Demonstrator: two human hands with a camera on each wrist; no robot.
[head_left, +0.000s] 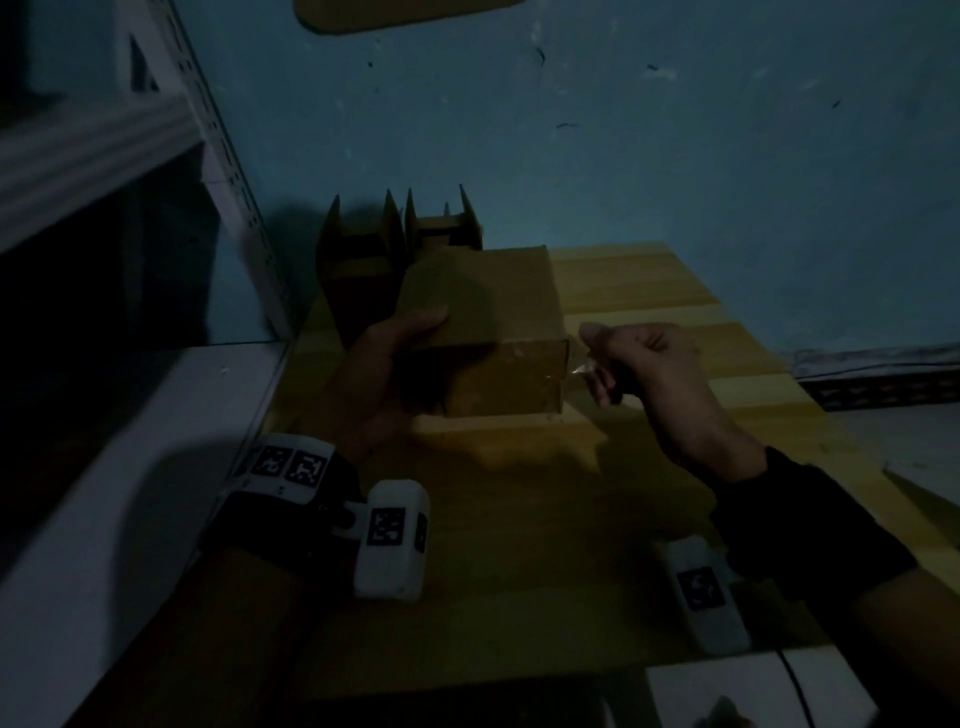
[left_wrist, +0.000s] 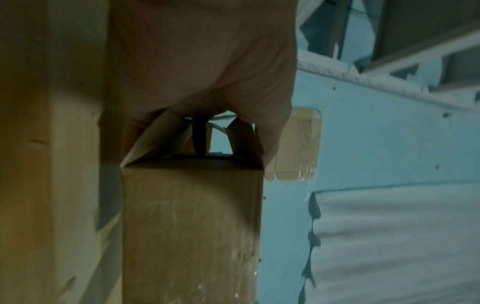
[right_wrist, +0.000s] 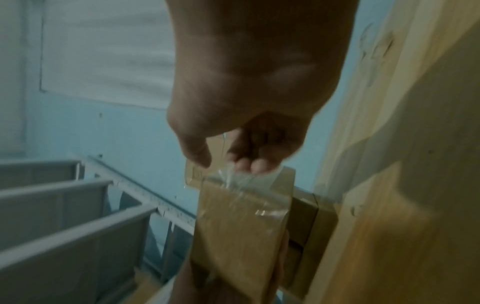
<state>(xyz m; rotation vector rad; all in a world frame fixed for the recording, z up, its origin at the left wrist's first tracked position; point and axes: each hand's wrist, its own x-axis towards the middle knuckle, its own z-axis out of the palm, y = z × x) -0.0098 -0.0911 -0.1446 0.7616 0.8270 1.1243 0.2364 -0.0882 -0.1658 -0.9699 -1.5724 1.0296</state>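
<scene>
A brown cardboard box sits tilted over the wooden table. My left hand grips its left end, thumb on top; in the left wrist view the left hand clasps the box by its folded flaps. My right hand is just off the box's right edge and pinches a strip of clear tape that runs onto the front face. In the right wrist view the right hand's fingertips hold the crinkled tape stuck to the box.
Two open cardboard boxes stand behind the held box at the table's back left. A white metal shelf rack fills the left side. A blue wall lies beyond, with a cardboard piece stuck high on it.
</scene>
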